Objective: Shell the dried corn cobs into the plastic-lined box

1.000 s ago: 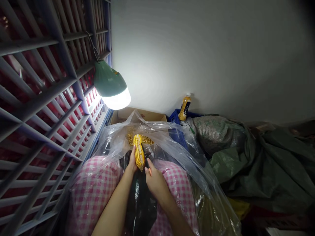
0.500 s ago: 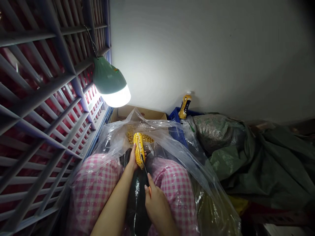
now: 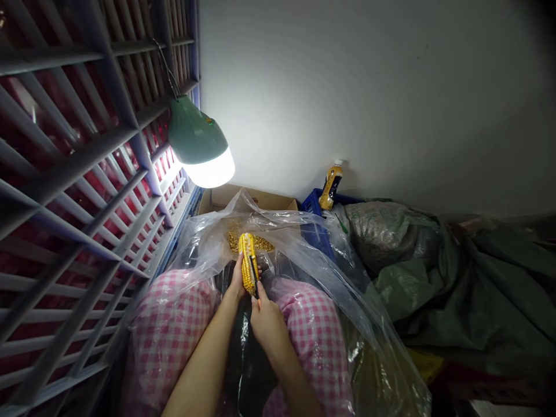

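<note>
Below green-white hanging lamp (image 3: 200, 142) | I see left hand (image 3: 237, 279) curled round yellow corn cob (image 3: 247, 263), right hand (image 3: 266, 322) pinching slim black tool (image 3: 254, 285) against it | loose golden kernels (image 3: 234, 240) under clear plastic sheeting (image 3: 204, 246); many rows left on cob

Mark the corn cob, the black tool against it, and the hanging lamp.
Yellow corn cob (image 3: 247, 263), head view, on the kernels mid-cob.
Slim black tool (image 3: 254, 279), head view, on its shaft.
Green-and-white hanging lamp (image 3: 195, 138), head view, on the green shade.

Corn cob (image 3: 248, 263) in left hand (image 3: 238, 279), black tool (image 3: 254, 285) in right hand (image 3: 267, 323)
</note>
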Motion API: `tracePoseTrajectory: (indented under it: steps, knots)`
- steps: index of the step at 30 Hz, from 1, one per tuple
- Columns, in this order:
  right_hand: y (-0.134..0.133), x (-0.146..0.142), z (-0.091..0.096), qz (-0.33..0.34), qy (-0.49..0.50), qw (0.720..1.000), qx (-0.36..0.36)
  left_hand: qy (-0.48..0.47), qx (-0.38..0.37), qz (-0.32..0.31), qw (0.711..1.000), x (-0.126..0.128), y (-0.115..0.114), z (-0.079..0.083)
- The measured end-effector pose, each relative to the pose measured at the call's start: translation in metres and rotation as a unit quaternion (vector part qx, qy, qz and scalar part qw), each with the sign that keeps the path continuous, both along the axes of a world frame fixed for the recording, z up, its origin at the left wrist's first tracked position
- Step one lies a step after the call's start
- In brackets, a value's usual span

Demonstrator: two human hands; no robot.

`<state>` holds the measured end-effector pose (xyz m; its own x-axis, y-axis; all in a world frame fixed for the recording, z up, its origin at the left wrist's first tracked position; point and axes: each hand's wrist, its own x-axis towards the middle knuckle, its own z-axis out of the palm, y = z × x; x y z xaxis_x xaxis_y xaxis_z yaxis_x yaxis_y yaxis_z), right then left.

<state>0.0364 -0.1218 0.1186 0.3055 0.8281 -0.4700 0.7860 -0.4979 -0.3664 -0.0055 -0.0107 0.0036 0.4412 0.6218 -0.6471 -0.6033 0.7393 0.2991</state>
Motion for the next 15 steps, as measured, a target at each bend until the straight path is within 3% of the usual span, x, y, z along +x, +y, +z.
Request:
tracePoseTrajectory:
  steps: [8, 15]
  knots:
    - [0.024, 0.005, 0.002, 0.007, 0.005, 1.0, -0.011, -0.016, -0.008, 0.042, 0.999, 0.002, -0.002, 0.005]
    - [0.043, 0.006, -0.002, 0.008, 0.006, 1.0, -0.014, -0.039, -0.009, 0.068, 0.997, 0.002, 0.0, 0.001]
